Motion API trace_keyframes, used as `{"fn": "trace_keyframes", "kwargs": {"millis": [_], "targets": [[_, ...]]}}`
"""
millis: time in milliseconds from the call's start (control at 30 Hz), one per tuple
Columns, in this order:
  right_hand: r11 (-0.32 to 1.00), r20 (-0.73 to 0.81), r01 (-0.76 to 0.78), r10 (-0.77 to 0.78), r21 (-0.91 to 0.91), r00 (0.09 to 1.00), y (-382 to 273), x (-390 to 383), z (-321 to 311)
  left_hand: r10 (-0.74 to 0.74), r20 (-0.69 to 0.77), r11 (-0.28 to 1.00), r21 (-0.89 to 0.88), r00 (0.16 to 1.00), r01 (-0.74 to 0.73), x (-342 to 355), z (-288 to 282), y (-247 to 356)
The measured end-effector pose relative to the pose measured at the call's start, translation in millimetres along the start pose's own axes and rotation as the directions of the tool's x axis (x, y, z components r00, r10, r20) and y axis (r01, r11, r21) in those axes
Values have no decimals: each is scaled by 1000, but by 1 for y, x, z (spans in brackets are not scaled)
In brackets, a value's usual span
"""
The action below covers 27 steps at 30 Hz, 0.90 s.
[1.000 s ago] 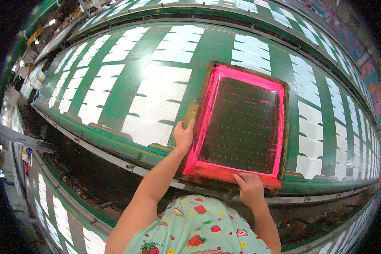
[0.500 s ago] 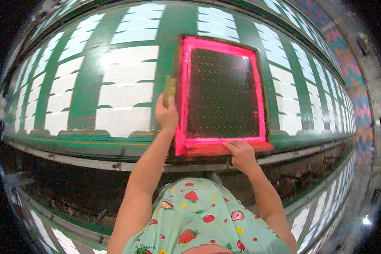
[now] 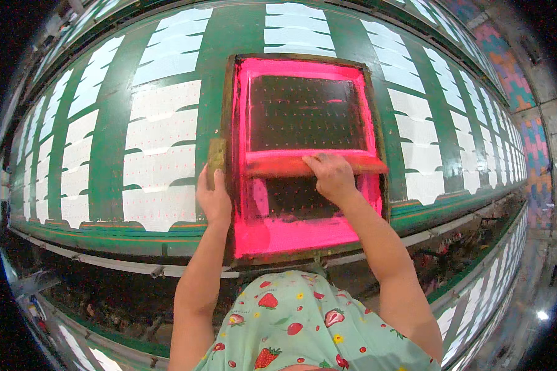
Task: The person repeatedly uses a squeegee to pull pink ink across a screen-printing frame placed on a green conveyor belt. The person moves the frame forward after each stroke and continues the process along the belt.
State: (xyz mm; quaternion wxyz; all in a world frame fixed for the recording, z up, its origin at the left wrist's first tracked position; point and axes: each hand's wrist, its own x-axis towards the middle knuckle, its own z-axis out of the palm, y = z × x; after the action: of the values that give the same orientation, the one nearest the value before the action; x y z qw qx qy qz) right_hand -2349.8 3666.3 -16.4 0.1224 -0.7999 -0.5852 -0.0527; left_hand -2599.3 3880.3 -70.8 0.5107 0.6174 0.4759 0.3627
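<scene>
A screen-printing frame (image 3: 229, 105) lies flat on the green table, its dark mesh bordered with bright pink ink. Across the middle of the mesh rests a red squeegee (image 3: 263, 166), a line of pink ink along its far edge. My right hand (image 3: 335, 179) is closed on the squeegee near its centre, fingers over the top. Beside the frame's left edge, my left hand (image 3: 215, 196) is wrapped round a worn wooden handle (image 3: 216, 154). How that handle joins the frame is hidden. Pink ink (image 3: 291, 238) covers the frame's near end.
Rows of white cut pieces (image 3: 161, 167) with small pink marks lie left of the frame on the green table (image 3: 105, 154). More white pieces (image 3: 414, 148) lie to the right. A metal rail (image 3: 124, 263) runs along the table's near edge. Coloured floor tiles (image 3: 535, 145) show at far right.
My right hand has moved the squeegee from the frame's near end to mid-mesh. The frame and my left hand now appear further left and nearer in view; the white pieces have shifted too.
</scene>
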Motion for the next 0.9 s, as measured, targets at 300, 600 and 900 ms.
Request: {"fn": "trace_keyframes", "kwargs": {"millis": [300,600,900], "targets": [[988,-32,59,-64,-143,997,116,178,40,-89,-32,996,-20,996,88,-4,4,17],[998,67,9,-5,-67,998,168,280,32,-155,-88,985,-94,984,147,-7,11,22],[994,91,86,-79,-70,993,189,297,36,-179,-126,983,-51,976,174,-7,10,17]]}}
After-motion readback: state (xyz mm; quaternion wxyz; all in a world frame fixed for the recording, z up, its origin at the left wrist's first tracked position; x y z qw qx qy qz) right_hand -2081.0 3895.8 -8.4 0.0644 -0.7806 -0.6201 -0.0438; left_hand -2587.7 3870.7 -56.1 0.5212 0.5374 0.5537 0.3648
